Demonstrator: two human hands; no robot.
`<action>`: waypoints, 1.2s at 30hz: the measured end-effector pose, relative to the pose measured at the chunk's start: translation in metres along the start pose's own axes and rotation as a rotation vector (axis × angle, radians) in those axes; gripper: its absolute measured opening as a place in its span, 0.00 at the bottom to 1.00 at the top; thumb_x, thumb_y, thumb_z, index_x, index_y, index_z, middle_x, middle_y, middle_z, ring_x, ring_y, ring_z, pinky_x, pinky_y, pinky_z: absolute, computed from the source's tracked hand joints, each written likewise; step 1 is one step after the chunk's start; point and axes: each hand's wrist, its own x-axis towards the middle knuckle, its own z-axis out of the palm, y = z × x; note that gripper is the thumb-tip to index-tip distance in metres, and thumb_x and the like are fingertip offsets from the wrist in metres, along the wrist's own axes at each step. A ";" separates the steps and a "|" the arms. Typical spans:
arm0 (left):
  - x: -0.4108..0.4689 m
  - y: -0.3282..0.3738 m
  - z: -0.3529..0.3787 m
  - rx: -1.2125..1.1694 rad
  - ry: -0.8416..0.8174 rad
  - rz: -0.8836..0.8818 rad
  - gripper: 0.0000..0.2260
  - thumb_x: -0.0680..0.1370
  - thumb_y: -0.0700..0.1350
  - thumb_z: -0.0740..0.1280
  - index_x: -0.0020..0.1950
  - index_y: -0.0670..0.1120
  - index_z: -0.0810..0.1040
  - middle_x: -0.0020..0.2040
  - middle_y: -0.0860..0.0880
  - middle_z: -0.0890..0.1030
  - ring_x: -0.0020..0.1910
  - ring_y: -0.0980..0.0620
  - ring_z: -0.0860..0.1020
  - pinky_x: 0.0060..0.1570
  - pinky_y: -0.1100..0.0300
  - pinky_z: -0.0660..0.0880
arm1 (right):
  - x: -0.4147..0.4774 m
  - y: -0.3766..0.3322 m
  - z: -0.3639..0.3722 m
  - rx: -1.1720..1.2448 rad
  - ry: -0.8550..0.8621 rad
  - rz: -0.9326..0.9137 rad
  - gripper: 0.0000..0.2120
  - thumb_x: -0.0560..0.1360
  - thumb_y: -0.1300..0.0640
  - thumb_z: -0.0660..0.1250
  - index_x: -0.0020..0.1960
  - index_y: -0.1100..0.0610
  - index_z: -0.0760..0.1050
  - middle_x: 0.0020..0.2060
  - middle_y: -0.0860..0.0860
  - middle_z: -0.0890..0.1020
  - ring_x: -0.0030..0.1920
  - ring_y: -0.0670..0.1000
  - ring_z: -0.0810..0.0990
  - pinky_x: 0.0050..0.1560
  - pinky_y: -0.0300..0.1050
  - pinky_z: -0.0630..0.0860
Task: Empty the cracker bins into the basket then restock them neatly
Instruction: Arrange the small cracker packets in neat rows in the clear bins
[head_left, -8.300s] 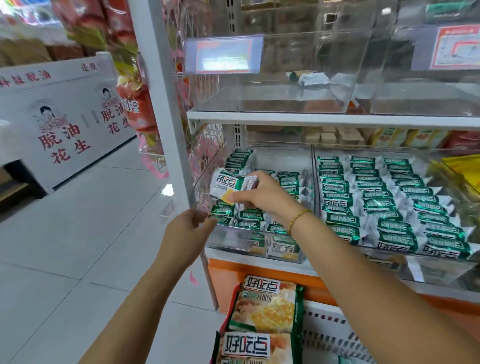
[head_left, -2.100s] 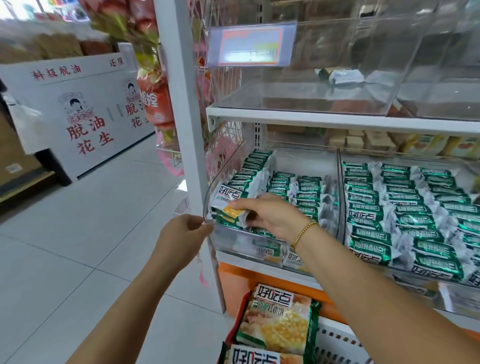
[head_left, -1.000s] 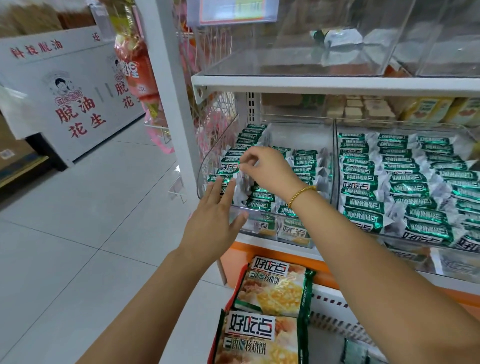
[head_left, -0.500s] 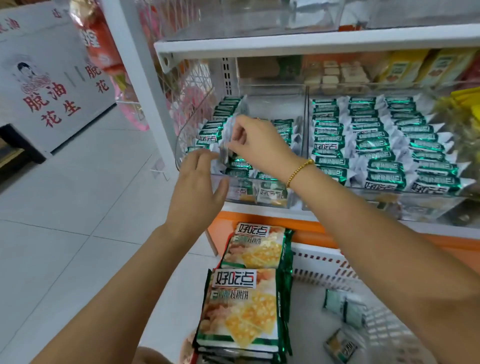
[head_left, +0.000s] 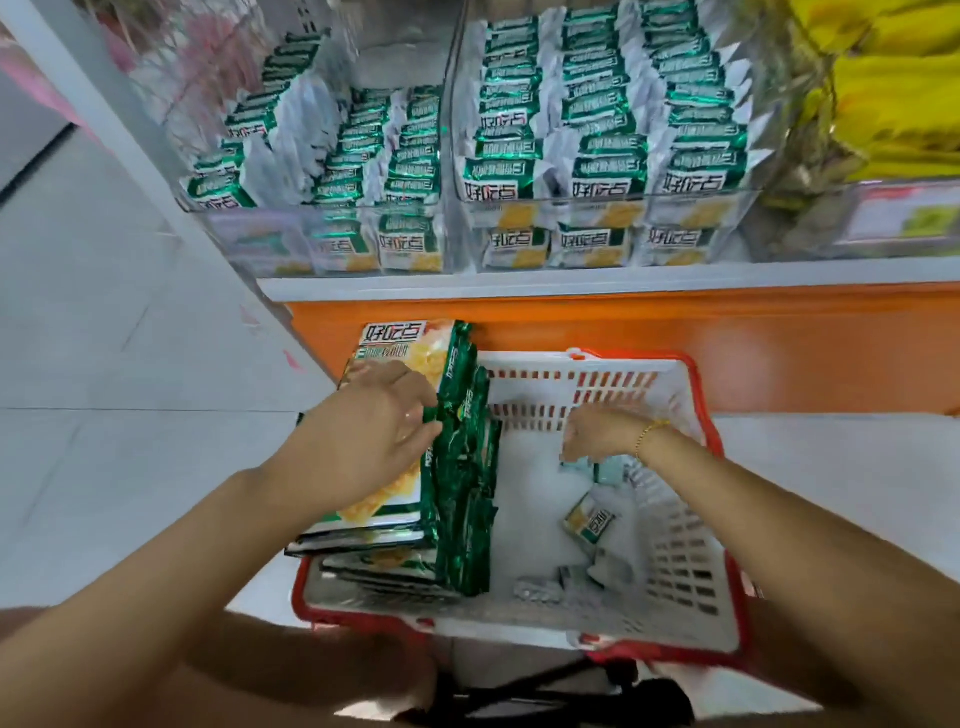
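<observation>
Left hand (head_left: 374, 431): relaxed, fingers fairly straight, laid on the top bag of a stack, fingertips reaching the bag's right edge.
Right hand (head_left: 602, 434): down inside the basket, fingers pointing downward just over the small packets; blurred, so cannot tell whether grasping a packet or released.
Bracelet (head_left: 647, 434): thin gold chain on the right wrist.
Basket (head_left: 696, 395): white slotted plastic with a red rim, on the floor under both hands, set against the orange panel.
Large bags (head_left: 462, 493): green-edged cracker bags stacked under the left hand, filling the basket's left side, the top ones jutting past its rim.
Small packets (head_left: 589, 519): a few loose in the basket bottom, below and just nearer than the right hand, lying at different angles.
Left bin (head_left: 311, 150): clear, on the shelf up beyond the left hand, holding rows of green packets, silver packet ends showing between the rows.
Right bin (head_left: 597, 130): clear, up beyond the right hand, touching the left bin, packed in three tidy overlapping rows.
Shelf (head_left: 571, 283): white front edge under both bins.
Orange panel (head_left: 675, 332): directly below the shelf, beyond the hands.
Yellow packs (head_left: 893, 88): far right of the right hand, past the right bin.
Floor (head_left: 104, 338): pale tiles to the left of the left hand.
</observation>
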 end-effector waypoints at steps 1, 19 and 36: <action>0.000 0.000 0.002 0.018 -0.020 -0.003 0.14 0.77 0.54 0.62 0.52 0.45 0.79 0.47 0.49 0.77 0.42 0.50 0.76 0.44 0.60 0.67 | 0.011 0.011 0.021 -0.059 -0.057 0.020 0.18 0.76 0.52 0.69 0.34 0.61 0.69 0.32 0.55 0.76 0.31 0.51 0.72 0.35 0.43 0.74; 0.005 0.003 0.006 -0.042 -0.050 -0.035 0.13 0.75 0.51 0.60 0.53 0.46 0.78 0.47 0.51 0.76 0.40 0.54 0.72 0.40 0.60 0.69 | 0.037 0.044 0.106 -0.259 -0.394 -0.042 0.25 0.68 0.71 0.68 0.64 0.57 0.75 0.51 0.57 0.81 0.39 0.53 0.75 0.30 0.42 0.72; 0.006 -0.001 0.004 -0.064 -0.029 -0.040 0.14 0.75 0.52 0.60 0.53 0.47 0.78 0.46 0.55 0.74 0.36 0.62 0.71 0.36 0.66 0.68 | 0.068 0.064 0.102 0.155 -0.065 0.120 0.35 0.71 0.55 0.75 0.72 0.58 0.62 0.67 0.58 0.70 0.63 0.58 0.73 0.58 0.48 0.75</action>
